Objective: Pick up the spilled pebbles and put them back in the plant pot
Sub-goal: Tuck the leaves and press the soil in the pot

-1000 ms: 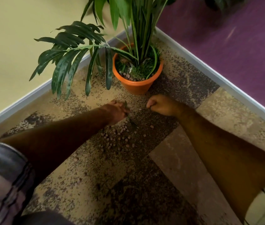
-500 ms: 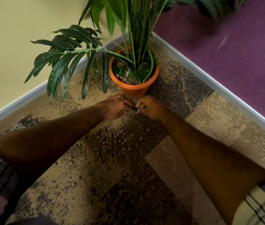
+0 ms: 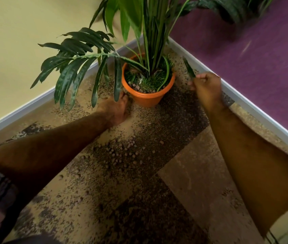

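Observation:
An orange plant pot (image 3: 146, 100) stands in the corner of the floor, with a tall green plant (image 3: 150, 32) and some pebbles inside its rim. Several small brown pebbles (image 3: 120, 154) lie scattered on the carpet in front of it. My left hand (image 3: 117, 110) rests low against the pot's left side, partly under a drooping frond; its fingers are hard to make out. My right hand (image 3: 205, 87) is raised to the right of the pot, shut on a narrow dark green leaf (image 3: 189, 68).
A cream wall (image 3: 16, 41) and a purple wall (image 3: 263, 59) meet behind the pot, edged by a grey skirting (image 3: 245, 101). A long frond (image 3: 79, 67) hangs out to the left over the patterned carpet (image 3: 192, 182).
The hands met in front of the pot over a leaf. Now my right hand has lifted the leaf away to the right, and my left hand has moved up beside the pot.

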